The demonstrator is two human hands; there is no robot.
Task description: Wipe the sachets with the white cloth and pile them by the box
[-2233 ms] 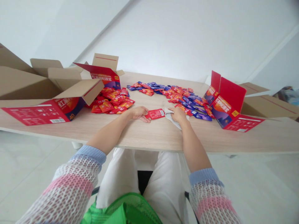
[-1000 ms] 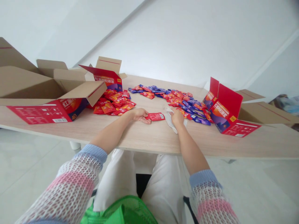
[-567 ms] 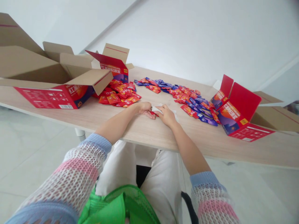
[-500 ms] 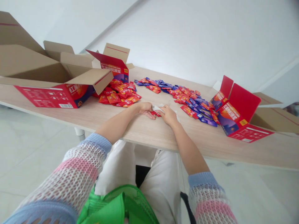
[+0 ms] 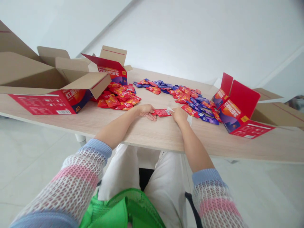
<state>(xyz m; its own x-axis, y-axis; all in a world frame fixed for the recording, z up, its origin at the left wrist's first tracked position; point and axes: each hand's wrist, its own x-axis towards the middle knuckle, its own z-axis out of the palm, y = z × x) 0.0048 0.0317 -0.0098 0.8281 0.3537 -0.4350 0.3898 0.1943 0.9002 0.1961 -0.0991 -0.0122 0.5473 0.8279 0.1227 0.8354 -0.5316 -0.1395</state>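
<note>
A red sachet (image 5: 162,112) lies flat on the wooden table (image 5: 152,134) between my hands. My left hand (image 5: 146,110) rests on the table with its fingertips pinching the sachet's left end. My right hand (image 5: 179,114) is closed on a white cloth (image 5: 190,119) at the sachet's right end. Behind my left hand lies a heap of red sachets (image 5: 118,97). A longer spread of red and purple sachets (image 5: 182,97) runs behind my right hand.
A big open cardboard carton with red printed sides (image 5: 47,85) stands at the left, a smaller open red box (image 5: 111,68) behind it. Another open red box (image 5: 235,110) and a brown carton (image 5: 275,110) sit at the right. A green mesh bag (image 5: 123,212) is on my lap.
My right hand with the white cloth slid left over the red sachet until it met my left hand, then drew back right, uncovering the sachet. My left hand stayed on the sachet's end.
</note>
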